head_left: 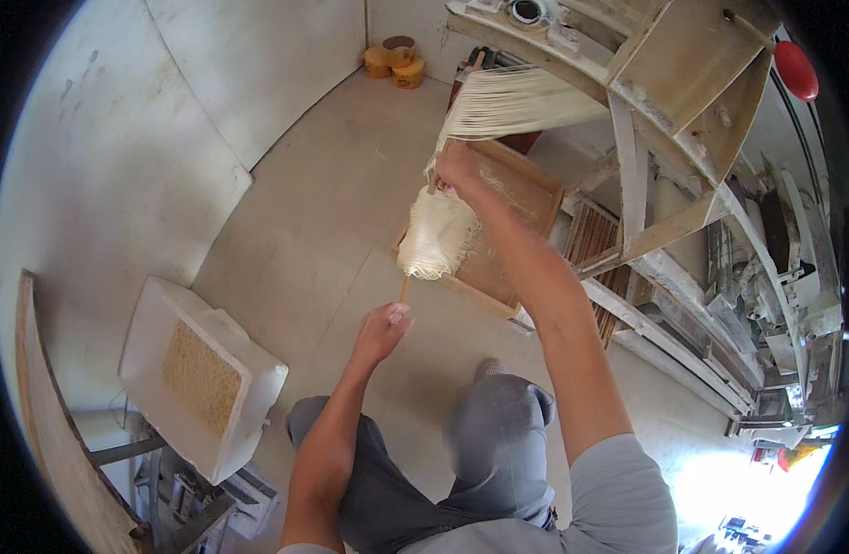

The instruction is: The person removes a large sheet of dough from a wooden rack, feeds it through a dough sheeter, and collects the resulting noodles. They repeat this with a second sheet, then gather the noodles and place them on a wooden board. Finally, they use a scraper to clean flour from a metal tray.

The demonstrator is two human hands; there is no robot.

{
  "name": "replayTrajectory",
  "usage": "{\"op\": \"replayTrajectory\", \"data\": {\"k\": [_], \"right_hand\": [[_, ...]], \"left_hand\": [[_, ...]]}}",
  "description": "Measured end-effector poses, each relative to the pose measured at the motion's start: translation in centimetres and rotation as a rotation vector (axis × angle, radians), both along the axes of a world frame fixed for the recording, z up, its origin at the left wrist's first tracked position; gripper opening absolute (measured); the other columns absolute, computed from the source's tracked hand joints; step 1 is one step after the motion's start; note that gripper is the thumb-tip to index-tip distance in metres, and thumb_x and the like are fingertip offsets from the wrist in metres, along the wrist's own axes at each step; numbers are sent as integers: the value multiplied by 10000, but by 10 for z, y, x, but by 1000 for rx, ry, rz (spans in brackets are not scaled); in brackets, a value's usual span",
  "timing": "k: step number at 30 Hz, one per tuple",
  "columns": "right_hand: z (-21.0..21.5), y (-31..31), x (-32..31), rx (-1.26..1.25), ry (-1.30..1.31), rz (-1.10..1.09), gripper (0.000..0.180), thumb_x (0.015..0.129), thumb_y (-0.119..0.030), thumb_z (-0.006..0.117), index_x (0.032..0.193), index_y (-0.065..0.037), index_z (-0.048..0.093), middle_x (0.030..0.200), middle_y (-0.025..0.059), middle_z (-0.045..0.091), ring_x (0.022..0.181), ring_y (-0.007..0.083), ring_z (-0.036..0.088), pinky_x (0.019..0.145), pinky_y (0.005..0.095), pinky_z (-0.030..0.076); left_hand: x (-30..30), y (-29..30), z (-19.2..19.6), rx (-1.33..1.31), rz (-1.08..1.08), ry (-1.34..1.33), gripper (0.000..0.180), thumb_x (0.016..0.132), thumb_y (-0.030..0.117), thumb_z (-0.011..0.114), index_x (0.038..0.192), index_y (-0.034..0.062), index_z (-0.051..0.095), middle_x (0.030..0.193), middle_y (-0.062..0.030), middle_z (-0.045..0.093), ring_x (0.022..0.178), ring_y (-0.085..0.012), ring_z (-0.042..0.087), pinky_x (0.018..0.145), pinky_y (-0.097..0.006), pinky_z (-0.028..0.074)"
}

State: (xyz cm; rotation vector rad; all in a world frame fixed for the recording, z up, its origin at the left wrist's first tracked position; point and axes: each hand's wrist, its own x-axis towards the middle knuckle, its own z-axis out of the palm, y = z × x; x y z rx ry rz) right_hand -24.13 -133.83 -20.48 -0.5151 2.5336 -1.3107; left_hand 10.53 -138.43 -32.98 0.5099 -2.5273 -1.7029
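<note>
- I see my left hand (pixel 383 328) closed around the near end of a thin wooden stick (pixel 404 290).
- My right hand (pixel 457 166) is curled closed on the stick's far end.
- Between them, a bundle of pale noodles (pixel 432 233) wraps the stick, above a wooden tray (pixel 535 198).
- Beyond my right hand, noodle strands (pixel 517 102) fan toward the machine frame (pixel 628 166).

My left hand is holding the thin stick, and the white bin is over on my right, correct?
Not quite: the head view shows the white bin on your left, not your right. Your left hand is holding the thin stick.
</note>
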Motion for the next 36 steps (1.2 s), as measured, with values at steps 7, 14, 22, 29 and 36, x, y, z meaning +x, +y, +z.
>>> {"op": "replayTrajectory", "data": {"k": [7, 14, 22, 29, 36], "right_hand": [[30, 26, 31, -99, -186, 37, 311, 1007, -173, 529, 828, 66, 619, 630, 124, 632, 484, 188, 588, 431, 345, 455], [15, 107, 45, -34, -21, -39, 372, 981, -207, 552, 843, 121, 659, 639, 165, 679, 491, 250, 651, 506, 412, 527], [-24, 163, -2, 130, -114, -147, 345, 1016, -235, 559, 832, 49, 628, 648, 118, 645, 488, 188, 609, 452, 368, 477], [-13, 168, -3, 100, -123, -179, 348, 993, -224, 611, 741, 11, 660, 640, 83, 632, 475, 160, 582, 441, 351, 452], [-14, 155, -3, 20, -271, -117, 325, 962, -283, 657, 742, -45, 685, 630, 20, 591, 499, 122, 493, 452, 331, 358]], "left_hand": [[-7, 7, -1, 132, -66, -65, 383, 901, 246, 748, 1199, 9, 709, 941, -190, 762, 817, -246, 737, 762, -372, 574], [-10, 9, -5, 139, -79, -19, 378, 905, 214, 751, 1204, -13, 700, 900, -178, 759, 757, -204, 728, 728, -341, 568], [-12, 15, 0, 203, -108, -40, 400, 909, 216, 747, 1224, -22, 687, 920, -186, 758, 801, -206, 729, 741, -342, 567], [-14, 16, -3, 95, -143, -43, 377, 931, 168, 712, 1226, -62, 661, 865, -88, 724, 746, -128, 655, 700, -301, 527], [-19, 20, -2, 67, -150, 32, 377, 936, 176, 703, 1225, -62, 658, 829, -79, 713, 742, -125, 649, 686, -306, 517]]}}
